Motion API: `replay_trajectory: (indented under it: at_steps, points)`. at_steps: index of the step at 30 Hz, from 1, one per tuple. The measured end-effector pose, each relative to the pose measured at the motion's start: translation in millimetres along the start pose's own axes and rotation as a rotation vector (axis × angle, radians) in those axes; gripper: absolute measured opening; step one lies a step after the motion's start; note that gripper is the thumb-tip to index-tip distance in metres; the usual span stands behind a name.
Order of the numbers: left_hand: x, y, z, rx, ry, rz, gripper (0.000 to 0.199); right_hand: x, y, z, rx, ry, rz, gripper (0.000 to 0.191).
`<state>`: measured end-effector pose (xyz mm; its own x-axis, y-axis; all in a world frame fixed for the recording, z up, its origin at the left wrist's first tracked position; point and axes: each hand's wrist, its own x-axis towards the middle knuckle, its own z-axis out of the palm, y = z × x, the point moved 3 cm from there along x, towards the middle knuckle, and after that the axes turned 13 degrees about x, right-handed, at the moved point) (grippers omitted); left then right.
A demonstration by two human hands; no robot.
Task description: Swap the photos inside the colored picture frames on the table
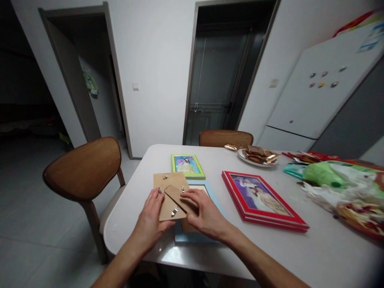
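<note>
A brown photo frame backing board [172,182], with small metal clips and an easel leg, is tilted above the table. My left hand [150,218] grips its left and lower edge, thumb underneath. On the board's right side, my right hand [207,212] has its fingers bent over the easel leg [180,198] and its thumb at the lower corner. Under the board and my right hand lies a light blue photo frame [195,238], partly covered. Just behind is a lime green photo frame [199,166] holding a picture of a person.
Red photo frames [270,222] are stacked to the right on the white table [144,192]. Farther back stands a plate [255,163] of gold-wrapped packets. Green and white plastic bags [324,174] crowd the right side. Wooden chairs [87,168] [225,138] stand left and behind.
</note>
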<state>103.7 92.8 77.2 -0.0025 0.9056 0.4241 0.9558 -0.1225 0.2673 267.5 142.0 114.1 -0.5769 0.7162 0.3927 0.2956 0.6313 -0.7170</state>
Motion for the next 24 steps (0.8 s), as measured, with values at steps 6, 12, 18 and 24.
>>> replay_trajectory:
  at_steps: [6,12,18,24]
  points:
    - [-5,44,43.5,-0.131,-0.228,0.056,0.063,-40,41,-36,-0.057,-0.078,0.185,0.045]
    - [3,58,46.4,-0.089,-0.307,0.069,0.044,-49,59,-38,-0.092,-0.077,0.257,0.044]
    - [5,55,50.8,-0.009,-0.312,0.046,0.031,-45,72,-21,-0.169,-0.076,0.181,0.045]
    - [9,53,48.8,0.047,-0.283,0.024,0.024,-43,70,-17,-0.174,-0.039,0.136,0.043]
